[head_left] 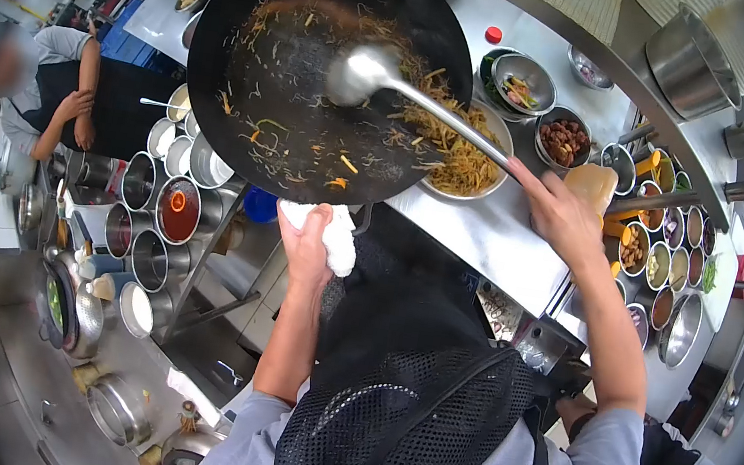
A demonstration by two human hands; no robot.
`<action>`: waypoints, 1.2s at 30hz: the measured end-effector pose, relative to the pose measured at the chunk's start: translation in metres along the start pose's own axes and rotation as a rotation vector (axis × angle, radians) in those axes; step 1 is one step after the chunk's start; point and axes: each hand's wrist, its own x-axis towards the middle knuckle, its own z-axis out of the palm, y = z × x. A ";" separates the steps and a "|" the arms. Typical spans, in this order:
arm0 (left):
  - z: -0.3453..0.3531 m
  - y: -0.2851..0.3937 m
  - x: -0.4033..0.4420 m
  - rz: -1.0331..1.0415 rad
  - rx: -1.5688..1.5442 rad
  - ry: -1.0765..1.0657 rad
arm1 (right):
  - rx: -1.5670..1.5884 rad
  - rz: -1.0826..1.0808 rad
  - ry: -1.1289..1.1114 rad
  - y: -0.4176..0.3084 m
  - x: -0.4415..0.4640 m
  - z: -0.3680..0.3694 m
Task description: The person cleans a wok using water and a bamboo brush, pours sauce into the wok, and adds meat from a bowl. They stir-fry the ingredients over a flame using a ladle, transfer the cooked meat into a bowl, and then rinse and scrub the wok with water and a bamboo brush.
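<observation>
Black wok [289, 111], left hand [304, 242] gripping through cloth [338, 245], is apparently emptying; right hand [560, 216] is grasping ladle [445, 119]; strands [410, 131] likely needing scraping.

We see a dark metal wok [296, 127] at the frame's top centre, mostly matt, and a ladle [362, 77] of smooth, shiny steel; below, a white cloth [340, 245] looks soft and matt. Right of centre, the desk [488, 249] is smooth, glossy metal; at upper right, the pot [685, 67] seems brushed steel; at lower centre we note coarse black mesh [392, 426]
</observation>
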 end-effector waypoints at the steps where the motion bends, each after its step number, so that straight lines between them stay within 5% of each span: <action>1: 0.000 -0.001 0.000 0.007 0.002 0.003 | -0.022 0.002 0.014 0.009 -0.021 -0.006; 12: -0.003 -0.010 0.016 0.064 0.044 0.064 | -0.349 0.057 0.020 0.045 -0.099 -0.101; 17: -0.003 -0.011 0.009 0.053 0.017 0.061 | -0.058 0.057 0.189 0.020 -0.020 -0.017; 22: -0.007 0.003 0.006 0.016 0.025 0.041 | 0.006 0.089 0.094 0.012 0.007 0.021; 32: -0.016 -0.010 0.014 0.073 0.059 0.069 | -0.420 -0.004 0.057 0.068 -0.103 -0.096; 36: -0.025 -0.005 0.007 -0.019 0.078 0.221 | -0.330 0.014 0.097 0.058 -0.102 -0.070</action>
